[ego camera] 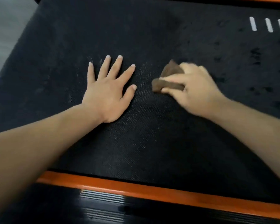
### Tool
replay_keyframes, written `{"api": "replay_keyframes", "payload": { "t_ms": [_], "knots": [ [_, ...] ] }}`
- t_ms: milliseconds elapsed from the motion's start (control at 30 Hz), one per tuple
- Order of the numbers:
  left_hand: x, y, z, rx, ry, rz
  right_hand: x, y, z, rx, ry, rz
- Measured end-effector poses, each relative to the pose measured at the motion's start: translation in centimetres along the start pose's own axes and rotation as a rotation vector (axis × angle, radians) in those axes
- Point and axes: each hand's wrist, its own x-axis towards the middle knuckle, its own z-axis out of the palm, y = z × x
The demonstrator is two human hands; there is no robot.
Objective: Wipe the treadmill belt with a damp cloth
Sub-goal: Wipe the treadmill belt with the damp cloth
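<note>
the small folded brown cloth (170,71) lies on the black textured treadmill belt (136,143), just past the middle of the view toward two o'clock. it looks crumpled and blurred; one corner sticks out at twelve o'clock of the knuckles and a blunt end shows at nine o'clock.

the right hand (194,88) covers most of it. its fingers curl over the top, the thumb lies along the near edge, and the cloth is pinched between them and pressed to the belt.

at nine o'clock of the cloth the left hand (108,92) rests palm down on the belt, fingers straight and spread, holding nothing. a strip of bare belt lies between the two.

dark patches (255,55) mottle the belt at three o'clock of the right hand, and faint pale smears show around the left fingers. short white stripes (268,25) sit at two o'clock, near the edge.

an orange side rail (136,187) borders the belt at six o'clock, with a black ribbed foot strip (102,206) beyond it. grey floor (5,29) shows at ten o'clock.
</note>
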Motion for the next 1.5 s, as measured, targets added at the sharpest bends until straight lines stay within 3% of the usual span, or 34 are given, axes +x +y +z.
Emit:
{"api": "replay_keyframes", "payload": {
  "t_ms": [133,300,367,400,533,700,767,933,1133,1200,1267,1333,1500],
  "knots": [
    [0.5,0.4,-0.6,-0.007,-0.013,-0.012,5.7,4.0,0.2,-0.093,0.224,0.377],
    [2.9,2.3,-0.9,-0.135,0.052,-0.053,1.6,-1.5,1.1,0.045,0.082,0.17],
    [3.4,2.8,-0.4,-0.126,0.057,-0.082,2.3,0.0,0.4,-0.019,0.031,0.09],
    [3.7,3.1,-0.2,-0.126,0.053,-0.092,3.7,1.7,0.1,-0.065,0.061,0.093],
    [5.0,4.4,0.2,-0.098,0.062,-0.131,7.9,7.4,-1.0,-0.119,0.229,0.396],
    [5.5,4.8,1.0,-0.014,0.08,-0.154,2.7,2.7,0.3,0.076,0.073,0.125],
    [5.3,4.8,1.3,0.003,0.082,-0.158,3.4,3.5,-0.4,0.045,0.043,0.053],
    [5.4,4.8,1.3,0.019,0.077,-0.165,12.3,10.4,-1.1,-0.096,0.236,0.367],
    [5.4,5.1,1.0,0.022,0.051,-0.169,7.2,6.3,-0.4,0.041,0.031,-0.002],
    [5.5,5.0,0.8,0.015,0.038,-0.177,11.3,9.3,-1.0,-0.085,0.108,0.031],
    [5.8,5.2,0.5,-0.016,0.024,-0.2,15.5,12.3,-1.9,-0.085,0.189,0.244],
    [6.8,5.7,0.1,-0.083,0.002,-0.252,16.9,12.8,-1.4,-0.11,0.22,0.32],
    [7.8,6.8,1.0,-0.005,0.041,-0.296,12.3,9.7,-0.3,0.001,0.08,0.037]
  ]
}}
